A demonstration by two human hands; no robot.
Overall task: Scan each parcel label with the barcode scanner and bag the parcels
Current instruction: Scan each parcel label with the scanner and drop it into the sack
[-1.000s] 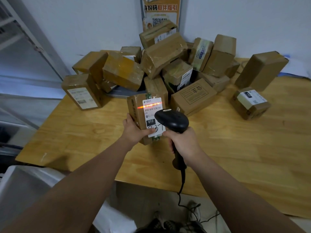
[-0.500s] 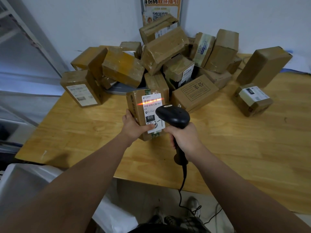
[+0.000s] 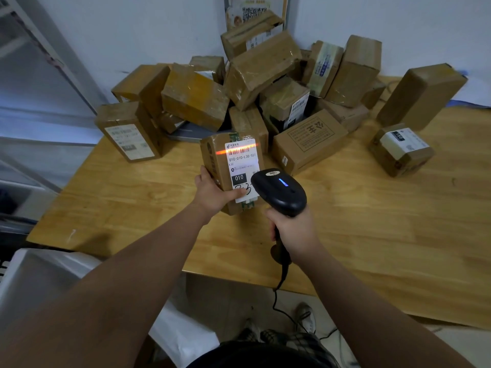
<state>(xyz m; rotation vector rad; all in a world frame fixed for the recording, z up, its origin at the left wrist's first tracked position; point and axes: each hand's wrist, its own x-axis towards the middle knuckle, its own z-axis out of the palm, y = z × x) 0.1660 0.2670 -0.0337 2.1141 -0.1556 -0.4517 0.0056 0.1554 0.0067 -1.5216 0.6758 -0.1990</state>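
My left hand (image 3: 215, 193) grips a small brown parcel (image 3: 216, 160) upright above the table, its white label (image 3: 243, 166) facing me. A red scan line crosses the barcode at the label's top. My right hand (image 3: 292, 229) holds the black barcode scanner (image 3: 279, 191) by its handle, just right of the parcel and aimed at the label. A blue light glows on the scanner's head. Its cable (image 3: 281, 288) hangs off the table's front edge. A white bag (image 3: 39, 282) gapes at the lower left beside the table.
Several taped brown parcels (image 3: 263, 65) are heaped at the back of the wooden table (image 3: 385, 235) against the wall. Two lie apart at the right (image 3: 401, 150) and one at the left (image 3: 127, 131). A metal rack (image 3: 32, 49) stands left. My feet show below.
The blue light on the scanner's head has come on. Parcel and scanner stay nearly where they were, with the red line still on the barcode.
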